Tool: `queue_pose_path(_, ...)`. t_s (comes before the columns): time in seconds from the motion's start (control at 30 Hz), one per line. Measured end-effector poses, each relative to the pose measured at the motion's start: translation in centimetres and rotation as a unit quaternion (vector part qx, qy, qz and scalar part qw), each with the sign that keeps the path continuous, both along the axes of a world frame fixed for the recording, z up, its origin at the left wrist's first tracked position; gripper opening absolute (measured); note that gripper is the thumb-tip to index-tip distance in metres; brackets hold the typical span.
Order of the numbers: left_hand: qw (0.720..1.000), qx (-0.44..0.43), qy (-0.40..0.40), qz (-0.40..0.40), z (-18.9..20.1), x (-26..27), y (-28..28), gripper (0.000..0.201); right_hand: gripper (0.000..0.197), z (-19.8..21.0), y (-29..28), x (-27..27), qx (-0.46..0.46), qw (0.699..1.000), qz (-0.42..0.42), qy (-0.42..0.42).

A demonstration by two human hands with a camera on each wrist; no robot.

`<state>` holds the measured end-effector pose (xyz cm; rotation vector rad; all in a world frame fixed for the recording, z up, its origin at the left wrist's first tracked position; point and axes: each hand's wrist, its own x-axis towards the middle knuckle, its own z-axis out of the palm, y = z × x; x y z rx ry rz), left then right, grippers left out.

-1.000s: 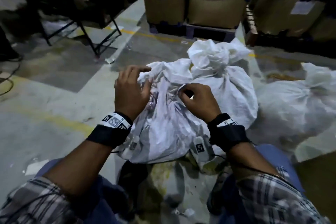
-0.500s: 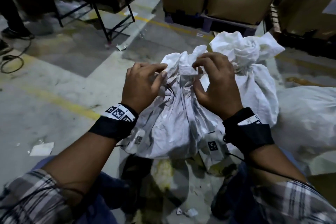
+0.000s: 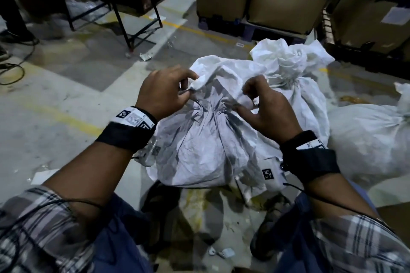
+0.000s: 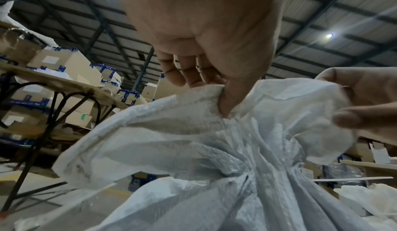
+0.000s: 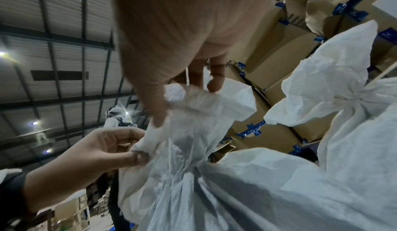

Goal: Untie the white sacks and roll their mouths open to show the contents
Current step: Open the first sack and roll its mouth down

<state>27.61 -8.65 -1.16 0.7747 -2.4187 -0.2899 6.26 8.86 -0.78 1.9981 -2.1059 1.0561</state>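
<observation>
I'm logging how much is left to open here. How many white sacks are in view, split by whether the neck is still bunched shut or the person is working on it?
Being worked on, neck still gathered: 1, the near sack
Bunched shut, untouched: 2, the rear sack and the right sack
Total: 3

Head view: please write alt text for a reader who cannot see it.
Two hands work at the gathered neck of a white sack on a concrete floor: the left hand pinches its bunched mouth, the right hand pinches fabric beside it. Another tied sack stands just behind, with cardboard boxes beyond.
</observation>
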Motion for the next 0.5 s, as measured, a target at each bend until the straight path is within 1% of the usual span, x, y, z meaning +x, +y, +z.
queue_pose_path(0.07,1.000,-0.020,0.021,0.006,0.5,0.4,-0.2,0.031,0.055,0.6,0.5,-0.1,0.008,1.000,0.027,-0.007)
queue_pose_path(0.1,0.999,-0.035,0.034,0.011,0.7,0.5,-0.3,0.029,0.056,0.8,0.7,-0.2,0.014,0.999,0.041,-0.009)
queue_pose_path(0.2,0.995,-0.079,0.056,0.028,1.2,1.1,-0.5,0.027,0.051,0.9,0.7,0.0,0.034,0.997,0.069,-0.032)
queue_pose_path(0.3,0.994,-0.080,0.070,0.008,1.2,1.6,-0.4,0.027,0.057,0.7,0.4,0.5,0.050,0.996,0.067,0.016)
queue_pose_path(0.4,0.996,-0.067,0.058,0.007,1.0,1.9,-0.1,0.022,0.059,0.6,0.3,0.6,0.049,0.993,0.096,0.053)
queue_pose_path(0.43,0.996,-0.071,0.062,0.007,0.9,2.0,0.0,0.020,0.059,0.5,0.4,0.6,0.048,0.992,0.094,0.072)
queue_pose_path(0.5,0.994,-0.074,0.077,0.006,0.8,2.3,0.1,0.020,0.057,0.6,0.4,0.7,0.063,0.990,0.052,0.113)
